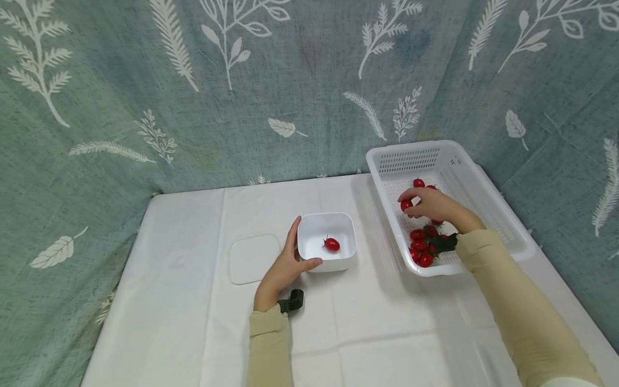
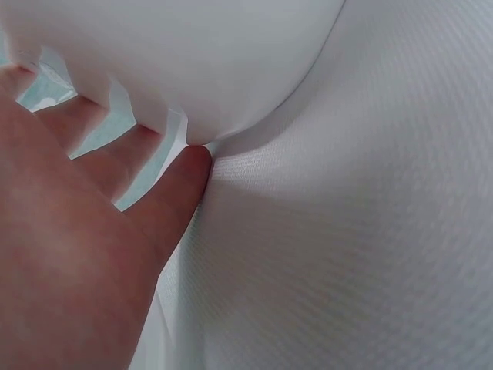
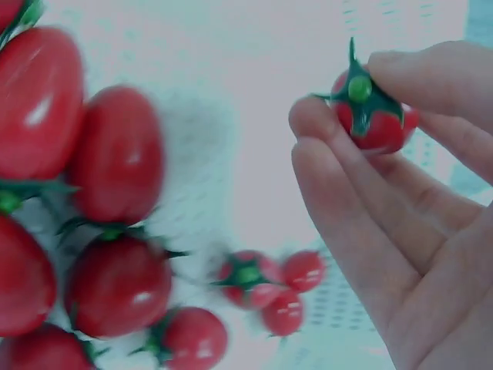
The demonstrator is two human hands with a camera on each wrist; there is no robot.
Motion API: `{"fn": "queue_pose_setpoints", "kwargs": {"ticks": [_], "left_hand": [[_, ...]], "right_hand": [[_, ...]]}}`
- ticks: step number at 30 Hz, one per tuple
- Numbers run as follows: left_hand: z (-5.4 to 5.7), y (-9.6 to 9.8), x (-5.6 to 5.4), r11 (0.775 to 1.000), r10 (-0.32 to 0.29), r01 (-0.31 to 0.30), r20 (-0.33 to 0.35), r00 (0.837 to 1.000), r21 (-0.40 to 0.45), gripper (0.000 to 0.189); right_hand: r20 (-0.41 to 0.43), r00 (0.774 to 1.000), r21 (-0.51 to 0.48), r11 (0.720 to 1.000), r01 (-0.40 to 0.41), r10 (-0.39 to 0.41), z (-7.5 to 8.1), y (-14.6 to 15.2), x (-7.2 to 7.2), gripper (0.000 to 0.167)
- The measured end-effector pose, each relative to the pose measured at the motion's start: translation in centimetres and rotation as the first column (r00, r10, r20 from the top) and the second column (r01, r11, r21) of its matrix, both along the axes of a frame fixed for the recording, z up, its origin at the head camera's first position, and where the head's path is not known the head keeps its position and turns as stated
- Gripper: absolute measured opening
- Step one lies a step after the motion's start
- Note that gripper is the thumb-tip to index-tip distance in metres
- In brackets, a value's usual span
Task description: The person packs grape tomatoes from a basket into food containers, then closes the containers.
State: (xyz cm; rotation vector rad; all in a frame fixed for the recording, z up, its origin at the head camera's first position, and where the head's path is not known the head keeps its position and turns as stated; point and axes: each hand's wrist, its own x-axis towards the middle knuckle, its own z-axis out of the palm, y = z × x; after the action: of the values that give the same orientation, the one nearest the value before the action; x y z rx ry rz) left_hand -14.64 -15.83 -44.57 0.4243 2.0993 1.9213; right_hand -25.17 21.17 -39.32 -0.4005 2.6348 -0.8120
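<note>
A square white container (image 1: 331,265) stands near the middle of the table with one cherry tomato (image 1: 331,244) inside. My left hand (image 1: 285,267) holds it at the left, thumb along the front wall and fingers on the left side. In the left wrist view, its fingers (image 2: 173,200) touch the container's white wall (image 2: 192,62). Over a white perforated basket (image 1: 498,217), my right hand (image 1: 437,208) pinches a red cherry tomato (image 3: 377,132) between thumb and fingers, green calyx showing. More cherry tomatoes (image 1: 418,245) lie in the basket below that hand.
A flat translucent square lid (image 1: 253,259) lies on the white-covered table (image 1: 179,301), left of the container. A leaf-patterned green curtain (image 1: 290,97) hangs behind and on both sides. The basket's raised rim (image 1: 387,215) stands between the container and its tomatoes.
</note>
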Motion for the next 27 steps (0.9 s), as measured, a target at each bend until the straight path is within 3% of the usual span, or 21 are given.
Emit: {"fn": "queue_pose_setpoints", "kwargs": {"ticks": [4, 8, 12, 17, 21, 27], "left_hand": [[-0.4, -0.2, -0.3, 1.000, 0.003, -0.003, -0.005, 1.000, 0.012, 0.104], [-1.8, -0.3, -0.9, 1.000, 0.012, -0.011, -0.022, 1.000, 0.025, 0.105], [-2.4, -0.3, -1.0, 1.000, 0.022, -0.022, -0.017, 1.000, 0.020, 0.104], [-1.1, -0.3, -0.3, 1.000, 0.005, -0.005, -0.008, 1.000, 0.019, 0.104], [-0.2, -0.1, 0.1, 1.000, 0.003, -0.003, -0.002, 1.000, 0.019, 0.104], [0.0, -0.1, 0.1, 1.000, 0.004, -0.004, 0.004, 1.000, -0.001, 0.104]], "right_hand": [[-0.095, 0.995, -0.049, 0.999, -0.003, -0.002, 1.4, -0.4, 0.5, 0.036], [-0.162, 0.982, -0.166, 0.984, 0.065, -0.093, 2.5, -1.0, 1.8, 0.040], [-0.170, 0.957, -0.329, 0.929, 0.169, -0.234, 3.2, -1.8, 3.6, 0.044], [-0.228, 0.916, -0.448, 0.871, 0.201, -0.329, 3.8, -3.6, 5.7, 0.041], [-0.198, 0.919, -0.540, 0.820, 0.189, -0.342, 4.1, -5.4, 7.3, 0.041], [-0.152, 0.921, -0.654, 0.735, 0.178, -0.358, 4.4, -8.3, 9.9, 0.041]]}}
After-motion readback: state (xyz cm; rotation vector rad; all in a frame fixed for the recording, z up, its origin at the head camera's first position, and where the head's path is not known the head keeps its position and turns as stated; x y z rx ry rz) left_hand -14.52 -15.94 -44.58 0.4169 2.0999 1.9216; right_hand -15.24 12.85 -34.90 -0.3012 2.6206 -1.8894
